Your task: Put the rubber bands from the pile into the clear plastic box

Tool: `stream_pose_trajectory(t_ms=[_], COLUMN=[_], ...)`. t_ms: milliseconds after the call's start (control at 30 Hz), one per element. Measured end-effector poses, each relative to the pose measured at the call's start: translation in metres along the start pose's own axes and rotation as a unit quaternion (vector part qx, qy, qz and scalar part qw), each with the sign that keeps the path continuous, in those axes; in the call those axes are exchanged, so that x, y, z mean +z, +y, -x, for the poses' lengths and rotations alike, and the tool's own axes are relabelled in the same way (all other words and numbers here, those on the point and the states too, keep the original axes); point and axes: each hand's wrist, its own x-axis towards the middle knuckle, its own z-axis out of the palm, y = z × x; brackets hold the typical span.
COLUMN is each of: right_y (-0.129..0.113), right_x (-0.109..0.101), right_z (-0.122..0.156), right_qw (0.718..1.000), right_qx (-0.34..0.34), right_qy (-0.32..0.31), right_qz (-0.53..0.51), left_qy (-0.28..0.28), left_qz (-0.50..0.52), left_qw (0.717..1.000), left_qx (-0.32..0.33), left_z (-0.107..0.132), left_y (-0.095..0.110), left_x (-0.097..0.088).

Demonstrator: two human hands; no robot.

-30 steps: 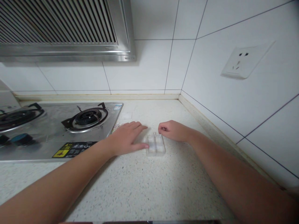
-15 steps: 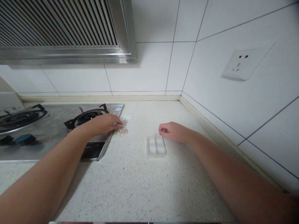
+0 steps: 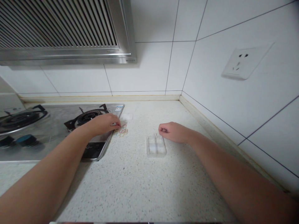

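Note:
Thin, loose rubber bands [image 3: 122, 132] in several colours lie in a small heap just right of the stove edge. My left hand [image 3: 109, 122] reaches in from the left, thumb and fingers pinched together on the heap's near-left side; a band seems caught at the fingertips, though it is tiny. A clear plastic box [image 3: 153, 149] with a divider sits flat on the counter. Curled closed, my right hand [image 3: 171, 131] rests at its far right corner. What those fingers hold, if anything, is hidden.
A flat clear piece [image 3: 127, 116], perhaps a lid, lies behind the bands. To the left is a gas stove [image 3: 54, 146] with two burners and knobs, under a range hood [image 3: 70, 56]. Tiled walls meet behind the counter [image 3: 135, 186]; a socket [image 3: 240, 63] is on the right wall.
My left fingers have drawn together and shifted slightly left at the heap. My right hand and the box have stayed in place.

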Motion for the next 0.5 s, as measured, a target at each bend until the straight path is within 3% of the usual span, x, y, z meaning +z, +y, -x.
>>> stream_pose_trajectory(t_ms=[267, 500], right_y=[-0.0009, -0.0012], right_x=[-0.0006, -0.0005], right_z=[0.0004, 0.0003], right_qw=[1.0, 1.0], right_qx=[0.004, 0.004], right_qy=[-0.001, 0.001], right_qz=[0.013, 0.015], left_qy=[-0.024, 0.007], left_qz=[-0.007, -0.029], left_qw=[1.0, 0.999], left_qx=[0.008, -0.023], left_z=[-0.0017, -0.0002], left_y=[-0.006, 0.0006], left_x=[0.0039, 0.0039])
